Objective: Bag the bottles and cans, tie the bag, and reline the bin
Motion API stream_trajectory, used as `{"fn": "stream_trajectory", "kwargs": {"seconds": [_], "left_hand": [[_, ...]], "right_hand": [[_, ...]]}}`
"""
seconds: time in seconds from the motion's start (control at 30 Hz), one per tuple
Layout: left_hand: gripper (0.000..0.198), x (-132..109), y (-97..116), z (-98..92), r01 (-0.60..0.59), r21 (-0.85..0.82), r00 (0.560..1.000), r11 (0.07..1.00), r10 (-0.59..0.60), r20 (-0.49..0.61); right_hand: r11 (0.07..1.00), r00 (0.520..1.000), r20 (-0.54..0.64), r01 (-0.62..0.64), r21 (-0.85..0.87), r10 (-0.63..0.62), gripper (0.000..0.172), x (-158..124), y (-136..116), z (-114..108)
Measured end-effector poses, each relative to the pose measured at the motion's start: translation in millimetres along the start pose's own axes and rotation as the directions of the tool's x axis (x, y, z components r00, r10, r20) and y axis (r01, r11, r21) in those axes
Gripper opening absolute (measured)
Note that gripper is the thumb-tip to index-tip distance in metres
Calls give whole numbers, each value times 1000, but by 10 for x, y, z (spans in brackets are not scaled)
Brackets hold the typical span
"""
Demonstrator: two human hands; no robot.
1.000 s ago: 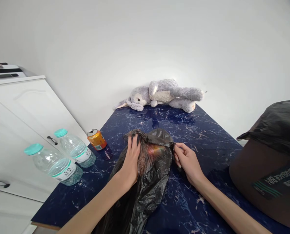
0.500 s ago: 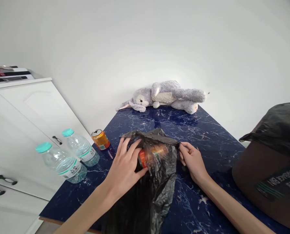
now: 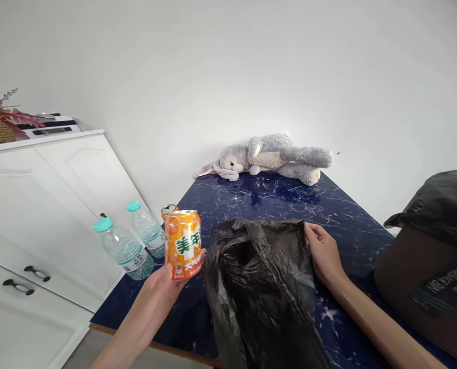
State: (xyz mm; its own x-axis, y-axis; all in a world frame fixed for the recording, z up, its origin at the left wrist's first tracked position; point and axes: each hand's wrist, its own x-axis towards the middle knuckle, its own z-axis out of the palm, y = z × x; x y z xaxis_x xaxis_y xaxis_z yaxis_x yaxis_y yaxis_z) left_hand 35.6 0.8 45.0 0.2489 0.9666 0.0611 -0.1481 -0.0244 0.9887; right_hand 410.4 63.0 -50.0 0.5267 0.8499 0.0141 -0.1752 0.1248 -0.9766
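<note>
My left hand is closed round an orange drink can, held upright in the air to the left of a black plastic bag. The bag lies crumpled on a dark blue marbled table. Its top right edge is pinched in my right hand. A second orange can stands on the table behind the held one, mostly hidden by it.
Two water bottles with teal caps lie on the table's left side. A grey plush toy rests against the far wall. A brown garbage bin with a black liner stands at the right. A white cabinet is on the left.
My left hand went into the bag, took hold of an orange can and has drawn it out to the left. The bag's mouth has spread wider; my right hand kept its edge.
</note>
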Motion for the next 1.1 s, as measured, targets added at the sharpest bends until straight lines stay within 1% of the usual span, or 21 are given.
{"fn": "stream_trajectory", "kwargs": {"seconds": [0.07,0.17,0.3,0.4,0.53,0.6,0.67,0.77,0.83,0.93,1.1], "left_hand": [[61,-45,-18,-85,9,-80,1000,997,-11,-24],[59,-106,38,-172,16,-76,997,997,-21,-70],[57,-137,60,-190,43,-87,996,995,-49,-69],[54,-93,-34,-163,62,-114,994,992,-71,-82],[54,51,-195,-158,51,-136,993,989,-65,-99],[59,140,-257,-172,60,-91,988,994,-72,-136],[66,231,-307,-182,74,-19,976,997,-77,-204],[73,360,-365,-173,78,75,958,994,-53,-283],[72,439,-394,-158,66,141,954,988,-21,-300],[65,553,-431,-161,56,240,951,969,21,-307],[73,754,-541,-275,45,375,941,926,87,-327]], "right_hand": [[1000,999,-34,-7,-11,7,59,29,-4,-32],[999,999,-51,-16,-28,15,57,56,9,-55],[999,1000,-24,-16,-47,15,57,69,57,-67],[998,1000,5,-15,-67,16,59,71,84,-80],[997,1000,23,-8,-75,9,63,62,90,-84],[997,999,31,-6,-79,9,64,54,85,-77],[996,999,37,-6,-86,9,64,45,79,-69],[995,999,41,-9,-100,13,63,30,64,-58],[994,999,42,-15,-110,19,62,20,51,-53],[992,999,36,-20,-125,25,59,9,30,-45],[989,999,39,-28,-145,34,58,0,5,-28]]}}
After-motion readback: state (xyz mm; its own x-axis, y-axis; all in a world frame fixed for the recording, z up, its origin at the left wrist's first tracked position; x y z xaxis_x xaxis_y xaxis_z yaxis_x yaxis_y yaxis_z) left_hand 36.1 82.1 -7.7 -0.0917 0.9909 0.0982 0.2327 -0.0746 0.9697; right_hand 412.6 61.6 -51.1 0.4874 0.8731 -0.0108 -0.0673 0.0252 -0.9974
